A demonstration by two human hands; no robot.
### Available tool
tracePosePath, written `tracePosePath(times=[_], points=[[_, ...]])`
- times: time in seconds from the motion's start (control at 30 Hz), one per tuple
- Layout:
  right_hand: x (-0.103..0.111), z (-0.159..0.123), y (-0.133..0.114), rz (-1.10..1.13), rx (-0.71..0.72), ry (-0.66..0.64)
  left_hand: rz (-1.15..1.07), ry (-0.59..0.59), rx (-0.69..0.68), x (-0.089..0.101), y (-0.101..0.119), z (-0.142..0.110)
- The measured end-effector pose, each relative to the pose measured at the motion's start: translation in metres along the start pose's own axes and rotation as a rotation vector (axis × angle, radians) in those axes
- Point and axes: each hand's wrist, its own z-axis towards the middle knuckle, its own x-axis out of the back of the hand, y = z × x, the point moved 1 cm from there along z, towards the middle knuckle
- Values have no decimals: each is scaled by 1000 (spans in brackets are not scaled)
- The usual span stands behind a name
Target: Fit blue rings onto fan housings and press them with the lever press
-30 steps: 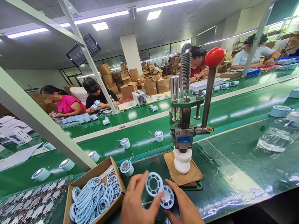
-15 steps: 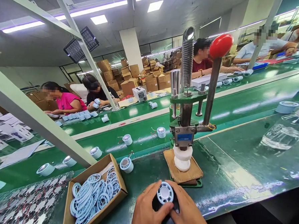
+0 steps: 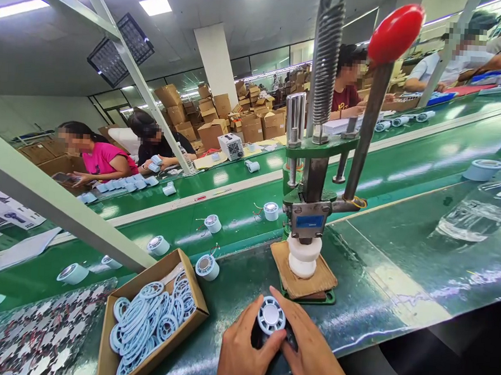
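Both my hands grip one small round part [image 3: 271,316] at the near edge of the green bench: a pale blue spoked ring sits on its white and silver face, over a dark body. My left hand [image 3: 242,352] wraps its left side, thumb against the rim. My right hand [image 3: 309,353] cups the right side, fingers curled round it. Just beyond stands a hand press [image 3: 312,213] with a red knob [image 3: 395,33], over a white die [image 3: 303,258] on a wooden pad [image 3: 312,283].
A cardboard box [image 3: 121,301] of several pale blue rings lies to the left, a round part [image 3: 207,267] beside it. More round parts ride the green conveyor [image 3: 241,209]. A clear bottle [image 3: 476,213] lies at right. Other people work across the belt.
A second ago my left hand held the blue ring loose above the part. The ring now sits on the part, and both hands have closed round it.
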Motion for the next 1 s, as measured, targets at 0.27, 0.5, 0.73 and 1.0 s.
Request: tracePosePath(times=[0.27, 0.5, 0.73, 1.0], points=[[-3, 0, 7, 16, 30, 21, 114, 118, -64, -9, 0, -7], [-2, -1, 5, 18, 8, 21, 215, 37, -174, 9, 14, 10], [-3, -1, 6, -14, 31, 11, 204, 101, -161, 3, 10, 3], [-2, -3, 10, -46, 96, 52, 11, -24, 81, -1, 5, -2]])
